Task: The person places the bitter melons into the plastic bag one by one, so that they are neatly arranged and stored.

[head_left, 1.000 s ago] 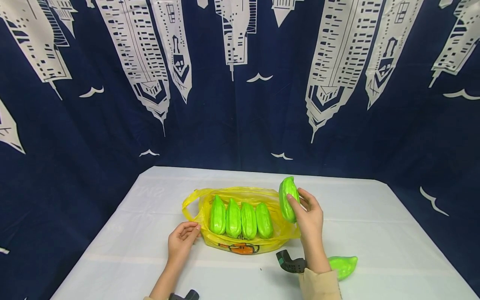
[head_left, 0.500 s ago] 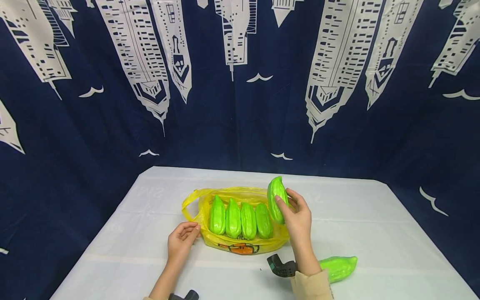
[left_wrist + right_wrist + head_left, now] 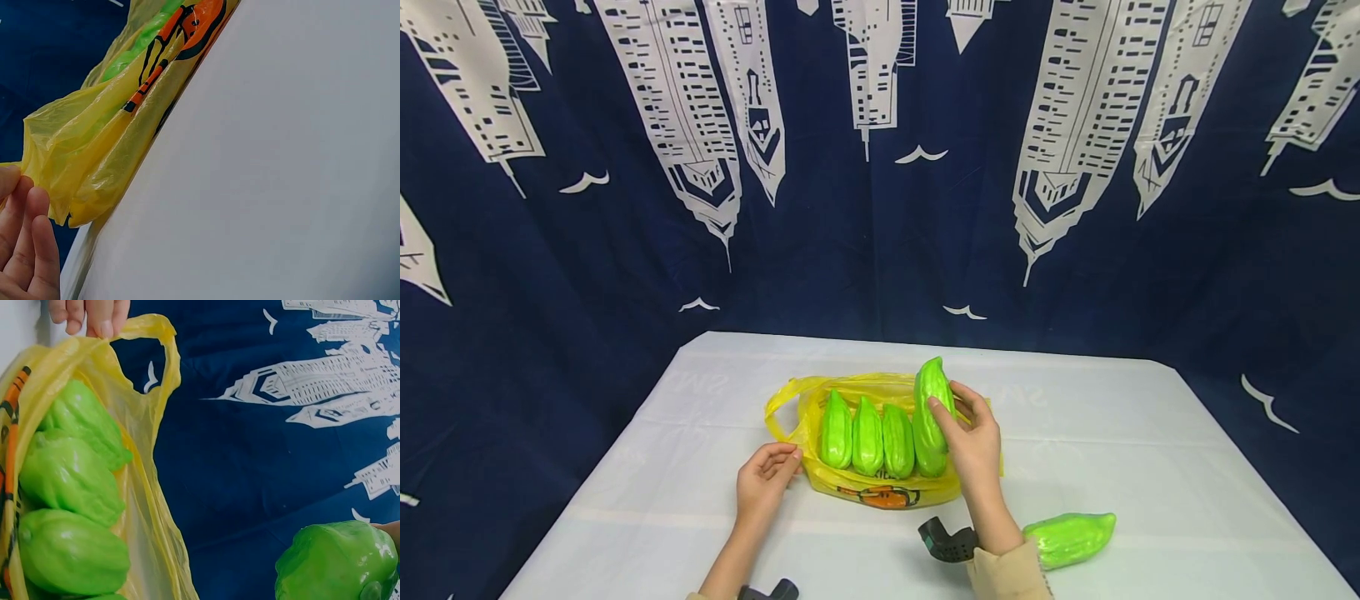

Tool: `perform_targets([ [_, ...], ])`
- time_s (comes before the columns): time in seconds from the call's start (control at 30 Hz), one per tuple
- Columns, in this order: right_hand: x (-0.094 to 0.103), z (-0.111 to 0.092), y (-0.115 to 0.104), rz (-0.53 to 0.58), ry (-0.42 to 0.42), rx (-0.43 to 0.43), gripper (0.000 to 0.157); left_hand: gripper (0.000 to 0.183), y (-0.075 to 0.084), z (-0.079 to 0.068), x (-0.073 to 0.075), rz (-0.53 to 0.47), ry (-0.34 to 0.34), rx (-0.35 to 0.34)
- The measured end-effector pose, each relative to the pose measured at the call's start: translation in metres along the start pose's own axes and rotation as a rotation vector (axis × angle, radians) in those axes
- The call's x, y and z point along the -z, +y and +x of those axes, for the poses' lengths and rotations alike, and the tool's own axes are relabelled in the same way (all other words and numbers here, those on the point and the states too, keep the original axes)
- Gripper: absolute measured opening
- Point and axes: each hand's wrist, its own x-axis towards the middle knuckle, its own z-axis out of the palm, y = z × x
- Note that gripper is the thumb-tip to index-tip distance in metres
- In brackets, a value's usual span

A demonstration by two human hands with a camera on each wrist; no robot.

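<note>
My right hand point(image 3: 979, 446) grips a bright green, ridged gourd point(image 3: 931, 400), tilted upright above the right part of the yellow plastic bag point(image 3: 822, 482). In the right wrist view this held gourd point(image 3: 334, 565) is at the lower right, apart from the bag. Several similar gourds point(image 3: 867, 437) stand side by side in the open bag; the rightmost is partly hidden behind the held one. At the bag's left edge, my left hand point(image 3: 766, 483) pinches the thin film between thumb and fingers, as the left wrist view of the bag point(image 3: 94, 165) shows.
Another green gourd point(image 3: 1072, 537) lies on the white table point(image 3: 1172, 467), right of my right forearm. A bag handle loop point(image 3: 782, 408) sticks out at the left. Behind the table hangs a dark blue cloth point(image 3: 865, 250) with white building prints.
My right hand has moved left with the gourd, from the bag's right edge to above the rightmost gourd inside. The left hand has stayed at the bag's left edge.
</note>
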Motion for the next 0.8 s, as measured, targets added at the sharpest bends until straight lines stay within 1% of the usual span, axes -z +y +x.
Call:
perform_targets([
  [0.1, -0.003, -0.002, 0.002, 0.002, -0.002, 0.005, 0.05, 0.013, 0.002, -0.001, -0.001, -0.002, 0.003, -0.002],
  [0.17, -0.006, -0.003, 0.003, 0.006, -0.004, 0.011, 0.051, 0.013, -0.004, 0.002, -0.001, -0.003, 0.006, 0.002],
  [0.27, -0.009, -0.004, 0.005, 0.013, -0.008, 0.018, 0.052, 0.015, -0.012, 0.004, 0.0, -0.004, 0.01, -0.01],
  [0.37, -0.012, -0.005, 0.007, 0.025, -0.013, 0.008, 0.052, 0.017, -0.017, 0.005, 0.0, 0.001, 0.012, -0.031],
  [0.53, -0.018, -0.007, 0.009, 0.031, -0.021, -0.01, 0.05, 0.019, -0.018, 0.005, 0.0, -0.005, 0.011, -0.037],
  [0.8, -0.028, -0.009, 0.017, 0.034, -0.035, -0.026, 0.05, 0.019, -0.019, 0.006, 0.001, -0.012, 0.008, -0.023],
])
